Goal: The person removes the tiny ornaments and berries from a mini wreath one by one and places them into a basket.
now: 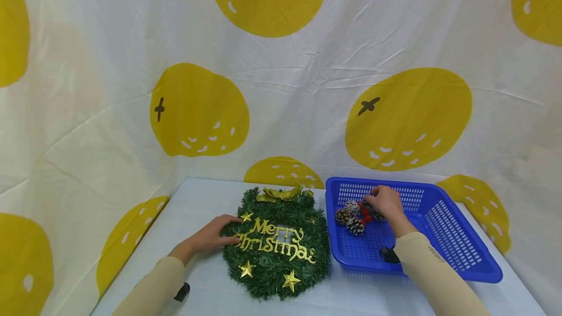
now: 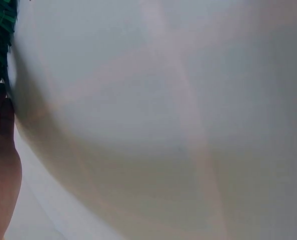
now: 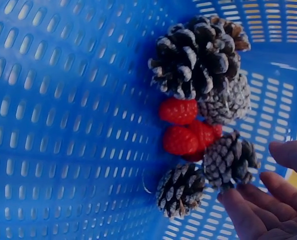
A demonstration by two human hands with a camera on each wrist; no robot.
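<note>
A green tinsel wreath [image 1: 274,286] lies flat on the table, with gold "Merry Christmas" lettering [image 1: 276,243], gold stars and a gold bow [image 1: 281,193] at its top. My left hand [image 1: 212,234] rests on the wreath's left edge, index finger and thumb spread apart. Inside the blue basket [image 1: 456,274], my right hand [image 1: 387,205] reaches down at the pine cones. The right wrist view shows its fingers beside a frosted pine cone [image 3: 229,160], thumb apart from the cone. Red berries [image 3: 181,140] sit among several pine cones [image 3: 196,57].
The basket stands on the white table [image 1: 197,286], right of the wreath. A white cloth with yellow fruit shapes [image 1: 298,126] hangs behind the table and along its sides. Table surface shows left of the wreath and in front of the basket.
</note>
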